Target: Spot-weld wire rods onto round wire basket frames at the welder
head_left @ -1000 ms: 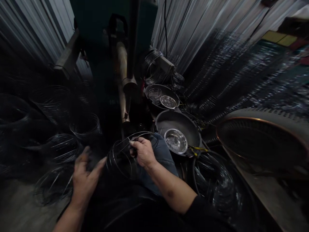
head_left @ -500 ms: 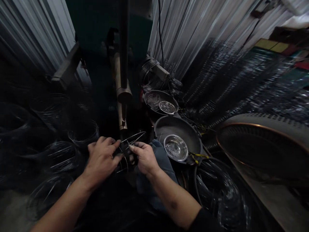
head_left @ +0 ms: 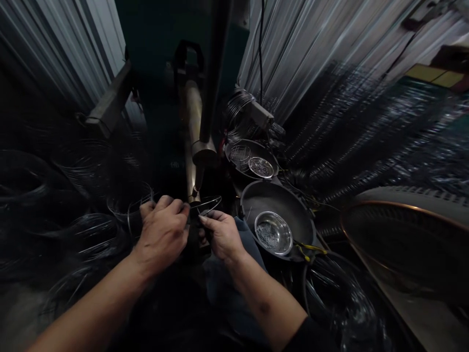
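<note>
My left hand [head_left: 163, 231] and my right hand [head_left: 221, 233] are both closed on thin wire rings [head_left: 209, 201] held together just under the tip of a vertical metal electrode arm [head_left: 196, 168] of a dark machine. The fingertips of both hands pinch the wires side by side. The ring loops stick out past my fingers toward the machine. Part of the wire is hidden behind my left hand.
A dark pan [head_left: 278, 205] with a small steel bowl [head_left: 273, 232] of small metal pieces sits right of my hands; another tray [head_left: 251, 159] lies behind it. Wire ring piles [head_left: 91, 230] fill the left. A large round fan guard [head_left: 406, 234] lies at right.
My left hand came in from the lower left and took hold of the wire rings beside my right hand. Both hands then moved the rings up under the electrode tip.
</note>
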### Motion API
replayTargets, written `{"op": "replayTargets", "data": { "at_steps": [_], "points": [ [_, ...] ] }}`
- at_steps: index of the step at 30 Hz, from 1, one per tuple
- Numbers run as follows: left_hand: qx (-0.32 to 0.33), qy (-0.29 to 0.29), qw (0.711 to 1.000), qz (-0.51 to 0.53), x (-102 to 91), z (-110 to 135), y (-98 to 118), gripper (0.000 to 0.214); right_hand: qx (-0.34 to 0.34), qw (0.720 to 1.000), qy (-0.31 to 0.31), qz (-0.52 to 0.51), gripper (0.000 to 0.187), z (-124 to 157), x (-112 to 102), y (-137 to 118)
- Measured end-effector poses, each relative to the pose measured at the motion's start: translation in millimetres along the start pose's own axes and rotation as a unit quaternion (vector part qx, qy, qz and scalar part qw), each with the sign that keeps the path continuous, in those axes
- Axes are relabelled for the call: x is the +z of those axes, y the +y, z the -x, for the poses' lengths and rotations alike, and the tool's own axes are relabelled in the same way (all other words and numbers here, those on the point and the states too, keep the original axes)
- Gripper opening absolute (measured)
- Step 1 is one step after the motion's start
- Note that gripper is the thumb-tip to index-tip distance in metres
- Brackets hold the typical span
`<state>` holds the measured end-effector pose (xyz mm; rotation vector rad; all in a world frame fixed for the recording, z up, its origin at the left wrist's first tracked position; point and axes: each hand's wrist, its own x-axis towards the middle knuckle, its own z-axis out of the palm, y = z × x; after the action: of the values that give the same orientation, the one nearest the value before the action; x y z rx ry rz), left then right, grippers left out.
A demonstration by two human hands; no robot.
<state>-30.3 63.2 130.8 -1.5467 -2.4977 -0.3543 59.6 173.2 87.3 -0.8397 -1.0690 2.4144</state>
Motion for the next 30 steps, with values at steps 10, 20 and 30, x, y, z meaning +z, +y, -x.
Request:
{"op": "replayTargets", "data": {
  "at_steps": [10, 20, 30],
  "points": [
    [0.027, -0.007, 1.0, 0.007, -2.3, -16, -7, 0.023, -0.046, 0.999, -0.013, -0.012, 0.027, -15, -1, 2],
    [0.005, -0.02, 1.0, 0.009, -5.9, -38, -16, 0.018, -0.071, 0.997, -0.015, -0.02, 0.03, -30, 13, -6],
    [0.017, -0.054, 0.998, 0.036, -10.8, -49, -23, 0.018, -0.069, 0.997, -0.009, -0.044, 0.027, -33, 16, -7]
  ]
}}
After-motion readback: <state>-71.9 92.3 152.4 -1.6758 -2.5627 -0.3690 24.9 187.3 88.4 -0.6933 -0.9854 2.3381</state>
